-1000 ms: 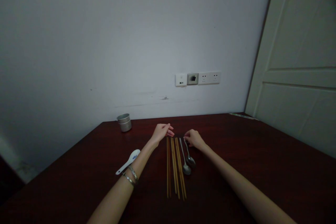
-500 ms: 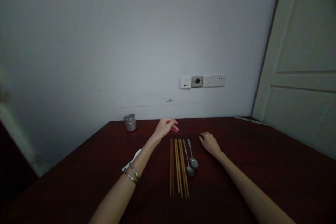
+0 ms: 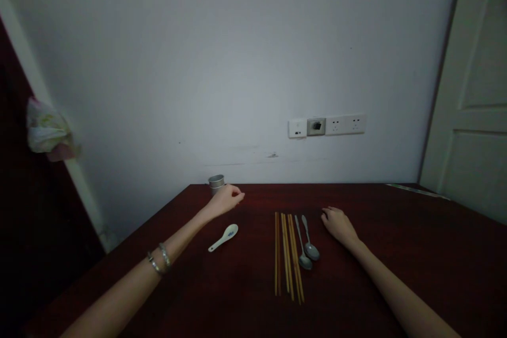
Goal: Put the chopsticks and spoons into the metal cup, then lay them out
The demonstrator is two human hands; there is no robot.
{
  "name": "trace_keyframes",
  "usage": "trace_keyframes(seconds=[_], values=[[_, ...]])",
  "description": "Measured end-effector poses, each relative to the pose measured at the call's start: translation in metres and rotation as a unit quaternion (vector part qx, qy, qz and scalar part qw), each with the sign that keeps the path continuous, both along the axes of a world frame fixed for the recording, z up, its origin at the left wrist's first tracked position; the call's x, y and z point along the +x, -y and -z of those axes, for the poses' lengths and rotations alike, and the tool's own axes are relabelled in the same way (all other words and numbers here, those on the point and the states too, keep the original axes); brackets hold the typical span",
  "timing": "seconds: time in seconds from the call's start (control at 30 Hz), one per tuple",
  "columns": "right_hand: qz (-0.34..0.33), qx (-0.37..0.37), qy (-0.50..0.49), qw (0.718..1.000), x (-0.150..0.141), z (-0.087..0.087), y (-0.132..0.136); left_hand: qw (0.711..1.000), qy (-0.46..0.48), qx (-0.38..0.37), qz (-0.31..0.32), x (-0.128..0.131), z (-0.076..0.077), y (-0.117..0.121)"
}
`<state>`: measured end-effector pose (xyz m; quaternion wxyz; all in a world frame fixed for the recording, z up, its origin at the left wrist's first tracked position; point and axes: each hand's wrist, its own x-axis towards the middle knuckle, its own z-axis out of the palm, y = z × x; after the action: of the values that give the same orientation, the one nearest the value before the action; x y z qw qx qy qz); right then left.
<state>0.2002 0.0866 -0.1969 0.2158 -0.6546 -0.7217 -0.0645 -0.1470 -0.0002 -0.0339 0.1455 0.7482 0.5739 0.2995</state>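
Note:
My left hand [image 3: 226, 199], with two bracelets on its wrist, is above the table at left, fingers loosely bent and nothing visible in them. Just behind it stands a grey metal cup [image 3: 216, 181], its lower part partly covered by the hand. Nearer me lies a white ceramic soup spoon [image 3: 225, 237] with a blue mark in its bowl. My right hand [image 3: 338, 223] rests palm down on the table, fingers slightly bent, holding nothing. To its left are two metal spoons [image 3: 311, 251], side by side, and several wooden chopsticks [image 3: 287, 259] lying roughly parallel.
The dark red table [image 3: 245, 301] meets a white wall with sockets [image 3: 345, 124]. A thin strip [image 3: 418, 190] lies along the far right edge, near a pale panelled door [image 3: 479, 116]. A plastic bag [image 3: 47, 127] hangs at left.
My left hand has moved left, away from the chopsticks and towards the cup, uncovering the soup spoon. The view has turned slightly left. My right hand stays resting beside the metal spoons.

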Motion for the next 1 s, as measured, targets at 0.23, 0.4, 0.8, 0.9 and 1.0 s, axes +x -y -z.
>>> trace_keyframes(seconds=[0.23, 0.4, 0.8, 0.9, 1.0], values=[[-0.009, 0.005, 0.027, 1.000, 0.002, 0.005, -0.004, 0.965, -0.101, -0.236, -0.051, -0.076, 0.037, 0.029], [-0.006, 0.009, 0.011, 1.000, 0.002, 0.006, -0.003, 0.905, -0.011, -0.425, -0.015, -0.088, 0.058, 0.042], [-0.007, 0.001, -0.008, 1.000, 0.000, 0.001, -0.001, 0.893, 0.107, -0.437, -0.009, -0.098, 0.064, 0.045], [-0.002, -0.003, -0.012, 1.000, -0.001, 0.001, 0.000, 0.903, 0.099, -0.419, -0.006, -0.096, 0.048, 0.045], [0.003, -0.004, -0.008, 1.000, -0.002, 0.000, 0.001, 0.919, 0.074, -0.388, 0.002, -0.091, 0.028, 0.040]])
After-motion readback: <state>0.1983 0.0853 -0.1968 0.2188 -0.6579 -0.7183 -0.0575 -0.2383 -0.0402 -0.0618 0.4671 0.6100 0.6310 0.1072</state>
